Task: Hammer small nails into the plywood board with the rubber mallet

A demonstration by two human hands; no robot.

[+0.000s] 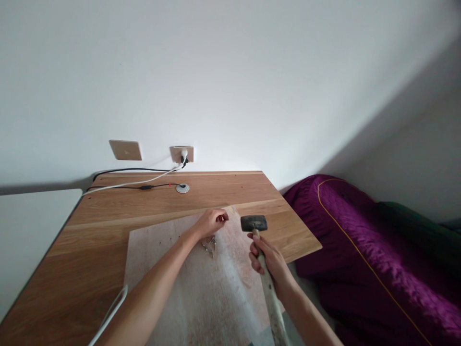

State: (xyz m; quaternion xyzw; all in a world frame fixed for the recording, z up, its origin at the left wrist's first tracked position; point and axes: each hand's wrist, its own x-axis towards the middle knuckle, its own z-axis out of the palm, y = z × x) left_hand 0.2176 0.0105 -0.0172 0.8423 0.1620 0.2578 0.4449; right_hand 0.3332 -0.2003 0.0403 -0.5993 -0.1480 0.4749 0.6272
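Note:
My right hand (268,259) grips a mallet (254,223) by its pale, worn wooden handle, close below the dark head. The head is raised at the right edge of a thin, whitish wooden board (190,283). Over the far part of that board, my left hand (212,223) is closed with the fingertips pinched together. Whatever may be between those fingertips is too small to make out. Just below the left wrist, a small heap of shiny metal pieces (209,246) lies on the board, perhaps in clear plastic.
The board rests on a wooden desk (288,221). Cables (144,187) run along its back to a wall socket (182,154), near a round cable grommet (182,188). A white panel (36,230) stands at left. Purple bedding (345,230) lies at right.

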